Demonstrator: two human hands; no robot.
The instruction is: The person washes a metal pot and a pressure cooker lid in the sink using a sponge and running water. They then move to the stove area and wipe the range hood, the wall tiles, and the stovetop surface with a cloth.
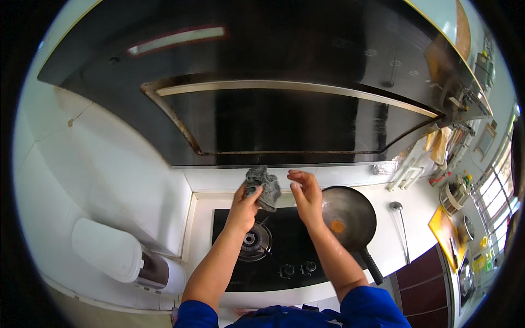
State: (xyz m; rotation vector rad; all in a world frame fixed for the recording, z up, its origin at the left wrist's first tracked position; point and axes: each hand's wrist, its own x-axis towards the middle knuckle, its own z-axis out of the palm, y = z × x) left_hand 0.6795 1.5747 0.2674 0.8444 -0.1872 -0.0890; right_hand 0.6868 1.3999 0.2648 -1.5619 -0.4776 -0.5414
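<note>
My left hand (pixel 247 205) grips a crumpled grey cloth (pixel 263 189) in front of the lower edge of a black range hood (pixel 283 123). A short way to its right, my right hand (pixel 305 194) is raised with the fingers apart and nothing in them. Below both hands lies a black glass gas cooktop (pixel 287 246). Its left burner (pixel 250 241) is bare. A dark wok (pixel 354 205) with a black handle stands on the right side, partly behind my right forearm, and holds a small orange-brown patch (pixel 337 226) that I cannot identify.
A metal ladle (pixel 397 206) lies on the white counter (pixel 381 229). Farther right are a yellow cutting board (pixel 441 227) with a knife (pixel 453 251) on it and a utensil holder (pixel 450 199). A lidded white container (pixel 108 250) stands at the left, beside the wall.
</note>
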